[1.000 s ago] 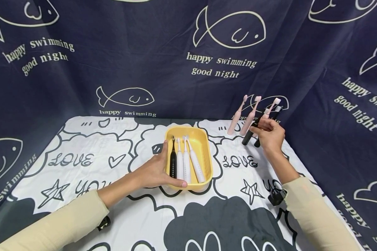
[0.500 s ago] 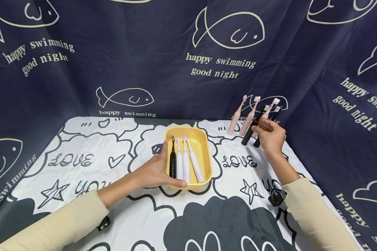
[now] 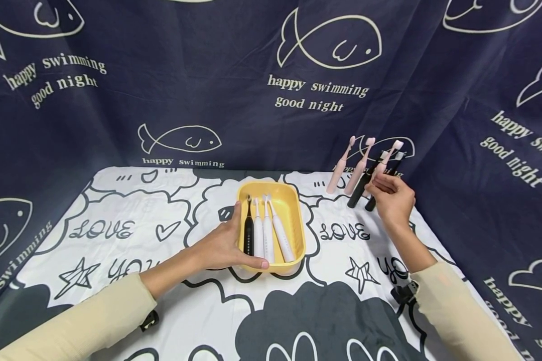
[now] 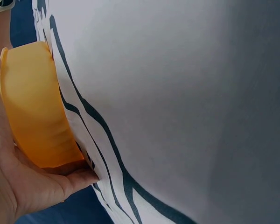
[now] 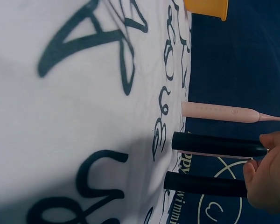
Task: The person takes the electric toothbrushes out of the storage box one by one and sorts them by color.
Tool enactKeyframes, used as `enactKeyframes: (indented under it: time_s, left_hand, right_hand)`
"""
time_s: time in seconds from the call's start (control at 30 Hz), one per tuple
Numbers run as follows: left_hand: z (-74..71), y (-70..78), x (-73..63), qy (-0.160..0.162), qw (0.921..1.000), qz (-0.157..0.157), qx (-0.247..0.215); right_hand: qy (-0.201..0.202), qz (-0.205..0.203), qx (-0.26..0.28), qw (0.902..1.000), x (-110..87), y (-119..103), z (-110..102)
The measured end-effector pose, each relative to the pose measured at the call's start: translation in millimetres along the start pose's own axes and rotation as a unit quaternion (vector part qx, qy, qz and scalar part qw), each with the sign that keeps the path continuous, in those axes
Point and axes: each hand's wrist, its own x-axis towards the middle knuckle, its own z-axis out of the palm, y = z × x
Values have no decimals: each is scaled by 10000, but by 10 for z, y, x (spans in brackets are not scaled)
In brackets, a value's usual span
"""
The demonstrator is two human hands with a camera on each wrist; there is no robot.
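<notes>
My left hand (image 3: pixel 228 243) grips the left side of a yellow basket (image 3: pixel 298 235), thumb on the near rim. Inside lie one black electric toothbrush (image 3: pixel 249 235) and three white electric toothbrushes (image 3: pixel 268 235). In the left wrist view, my left hand (image 4: pixel 23 182) holds the basket's outer wall (image 4: pixel 35 107). At the right, my right hand (image 3: pixel 393 200) is beside a standing black toothbrush (image 3: pixel 360 190), fingers loosely bent near its upper handle. In the right wrist view, finger and thumb of my right hand (image 5: pixel 270 172) lie either side of that black toothbrush (image 5: pixel 214 143), apparently apart.
Two pink toothbrushes (image 3: pixel 339 175) stand at the back right; a third pink one (image 3: pixel 390 153) is partly hidden by the hand. Another black toothbrush (image 3: pixel 370 203) stands just right. A patterned white cloth (image 3: pixel 171 281) covers the table; dark blue fabric (image 3: pixel 235 75) rises behind.
The black toothbrush held by my right hand has settled upright among the others. My right hand has loosened and shifted slightly right, off its handle. My left hand and the basket have not moved.
</notes>
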Motion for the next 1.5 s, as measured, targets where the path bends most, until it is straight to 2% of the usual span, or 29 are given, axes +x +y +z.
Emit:
enactKeyframes:
  time_s: [0.4, 0.6, 0.8, 0.97, 1.1, 1.33, 1.5]
  left_hand:
    - [-19, 15, -3, -80, 9999, -45, 63]
    - [-56, 22, -3, -216, 9995, -193, 146]
    - [-91, -12, 17, -226, 9992, -343, -34]
    - [-128, -51, 30, -164, 9992, -313, -192]
    - [-149, -66, 39, -196, 9994, -300, -19]
    - [-159, -26, 66, -257, 9966, -408, 670]
    - [-137, 10, 73, -202, 9944, -447, 940]
  right_hand:
    - [-236, -13, -81, 9997, -104, -20, 1]
    - [-439, 36, 162, 9989, -155, -31, 52]
    - [-606, 32, 121, 9981, -229, -60, 149]
    - [-805, -40, 88, 9967, -279, -65, 239]
    - [-1082, -31, 13, 9941, -333, -90, 306]
    - [-1596, 55, 124, 9871, -433, -150, 429]
    - [-1841, 88, 233, 9826, -474, -199, 523]
